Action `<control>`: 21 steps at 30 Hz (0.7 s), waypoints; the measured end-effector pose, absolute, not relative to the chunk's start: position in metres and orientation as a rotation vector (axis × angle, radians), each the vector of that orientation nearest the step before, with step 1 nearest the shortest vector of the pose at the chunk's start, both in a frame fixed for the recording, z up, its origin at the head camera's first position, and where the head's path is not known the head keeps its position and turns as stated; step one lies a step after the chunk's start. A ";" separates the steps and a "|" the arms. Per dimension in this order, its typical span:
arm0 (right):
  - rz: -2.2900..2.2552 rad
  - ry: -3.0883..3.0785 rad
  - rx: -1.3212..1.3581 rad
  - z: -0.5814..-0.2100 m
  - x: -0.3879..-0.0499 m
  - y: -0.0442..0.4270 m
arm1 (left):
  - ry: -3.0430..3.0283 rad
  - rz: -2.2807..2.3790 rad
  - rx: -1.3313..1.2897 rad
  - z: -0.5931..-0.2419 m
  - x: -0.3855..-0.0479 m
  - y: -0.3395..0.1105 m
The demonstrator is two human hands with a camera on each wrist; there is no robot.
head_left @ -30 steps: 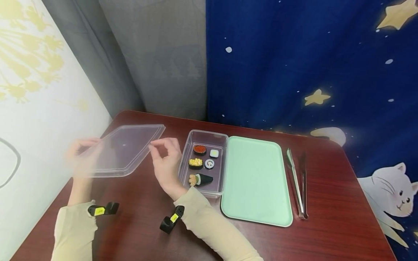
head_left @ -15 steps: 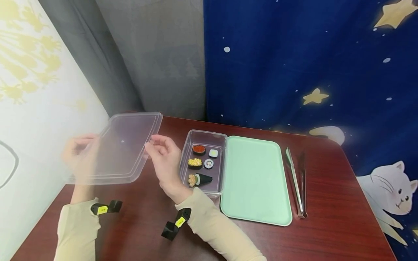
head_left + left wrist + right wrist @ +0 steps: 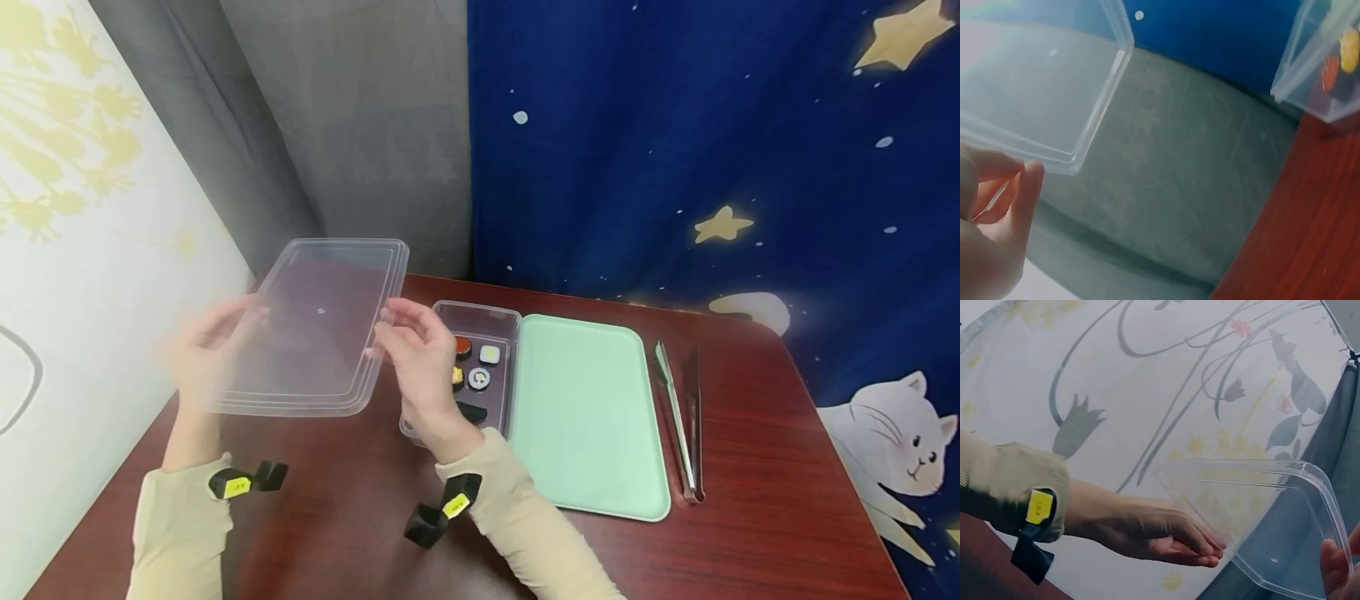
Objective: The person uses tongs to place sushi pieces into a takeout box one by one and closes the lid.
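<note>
Held up above the left of the table, a clear plastic lid [image 3: 315,325] is tilted in the head view. My left hand [image 3: 210,350] pinches its left edge, blurred through the plastic; the left wrist view shows that thumb and finger [image 3: 997,206] meeting at the rim. On the opposite edge, my right hand [image 3: 427,367] pinches the lid between thumb and fingers. Behind that hand stands a clear container [image 3: 480,308], uncovered, with several toy sushi pieces in it. A white square roll [image 3: 489,355] and a round roll [image 3: 478,378] show fully; others are partly hidden.
A pale green tray [image 3: 592,417] lies against the container's right side. Metal tongs [image 3: 681,442] rest farther right on the dark red table [image 3: 772,450]. Grey and blue curtains [image 3: 600,167] hang behind, and a white wall panel [image 3: 90,317] borders the left.
The lid has risen and then shifted right with both hands, its far edge tipping up. My right hand now covers part of the container and some sushi. Tray and tongs stay put.
</note>
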State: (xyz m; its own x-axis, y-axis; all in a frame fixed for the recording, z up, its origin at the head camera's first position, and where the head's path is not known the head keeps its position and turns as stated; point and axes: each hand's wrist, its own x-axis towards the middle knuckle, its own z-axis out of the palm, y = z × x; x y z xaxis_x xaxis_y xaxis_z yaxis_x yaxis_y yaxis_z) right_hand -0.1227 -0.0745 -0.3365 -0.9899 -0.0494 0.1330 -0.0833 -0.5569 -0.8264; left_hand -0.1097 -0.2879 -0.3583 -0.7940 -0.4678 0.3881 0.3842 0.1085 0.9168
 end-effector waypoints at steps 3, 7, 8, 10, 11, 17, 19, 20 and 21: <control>2.750 -1.442 0.203 -0.337 -0.128 -0.062 | -1.738 -1.988 0.020 -0.360 -0.112 -0.286; 2.731 -1.402 0.174 -0.339 -0.132 -0.045 | -1.712 -2.149 -0.102 -0.358 -0.116 -0.273; 2.718 -1.398 0.167 -0.340 -0.133 -0.041 | -1.705 -2.156 -0.139 -0.358 -0.118 -0.268; 2.700 -1.394 0.148 -0.341 -0.135 -0.032 | -1.709 -2.154 -0.187 -0.357 -0.122 -0.259; 2.691 -1.395 0.140 -0.342 -0.136 -0.028 | -1.716 -2.147 -0.183 -0.357 -0.123 -0.254; 2.633 -1.449 0.116 -0.345 -0.142 0.001 | -1.801 -2.084 -0.136 -0.360 -0.134 -0.229; 2.608 -1.464 0.095 -0.348 -0.144 0.010 | -1.836 -2.056 -0.133 -0.363 -0.137 -0.220; 2.594 -1.475 0.081 -0.349 -0.145 0.015 | -1.860 -2.035 -0.133 -0.364 -0.139 -0.215; 2.583 -1.484 0.067 -0.351 -0.146 0.020 | -1.882 -2.015 -0.130 -0.365 -0.141 -0.211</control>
